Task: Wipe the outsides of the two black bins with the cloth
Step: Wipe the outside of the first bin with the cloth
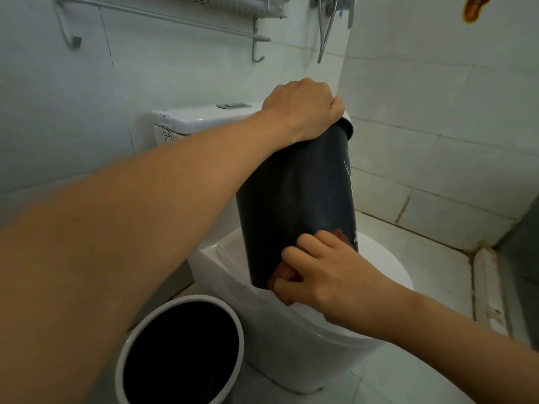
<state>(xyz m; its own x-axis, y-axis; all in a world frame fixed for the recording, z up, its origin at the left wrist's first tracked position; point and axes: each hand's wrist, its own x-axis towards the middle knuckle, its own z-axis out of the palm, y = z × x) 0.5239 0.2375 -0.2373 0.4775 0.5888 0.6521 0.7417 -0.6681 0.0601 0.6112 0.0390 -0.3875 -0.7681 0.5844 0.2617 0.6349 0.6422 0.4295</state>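
Observation:
A black bin (294, 199) stands tilted on the closed toilet lid, its rim leaning toward the right wall. My left hand (303, 107) grips the bin's top rim from above. My right hand (323, 269) presses a reddish-brown cloth (281, 275) against the bin's lower side, fingers curled round the cloth; most of the cloth is hidden under the hand. A second bin (180, 351) with a white rim and a dark inside stands on the floor at the lower left, beside the toilet.
The white toilet (379, 258) fills the middle, its cistern (198, 118) against the back wall. A metal towel rack (175, 16) and shower hose (326, 27) hang above. The tiled wall is close on the right, with a raised floor edge (490, 287).

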